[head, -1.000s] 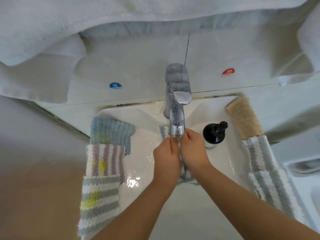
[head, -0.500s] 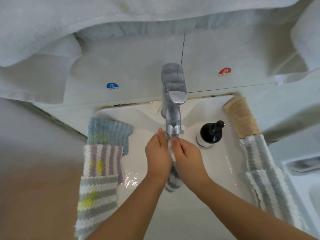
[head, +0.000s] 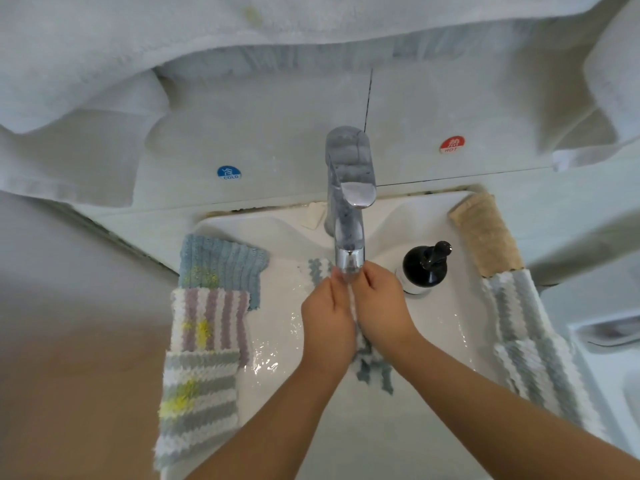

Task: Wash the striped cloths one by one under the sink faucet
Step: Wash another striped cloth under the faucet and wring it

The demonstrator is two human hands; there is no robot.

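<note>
Blue-and-white striped fleece cloth [head: 372,367], bunched under chrome faucet [head: 349,216] over white sink [head: 446,317], gripped between left hand [head: 327,327] and right hand [head: 381,306], fingers curled round it. Best rubbed fold against fold, kept in the stream.

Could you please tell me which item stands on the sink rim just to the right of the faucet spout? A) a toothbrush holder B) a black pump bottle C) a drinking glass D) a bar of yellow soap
B: the black pump bottle stands upright on the sink rim just right of the faucet spout, beside the right hand.
</note>
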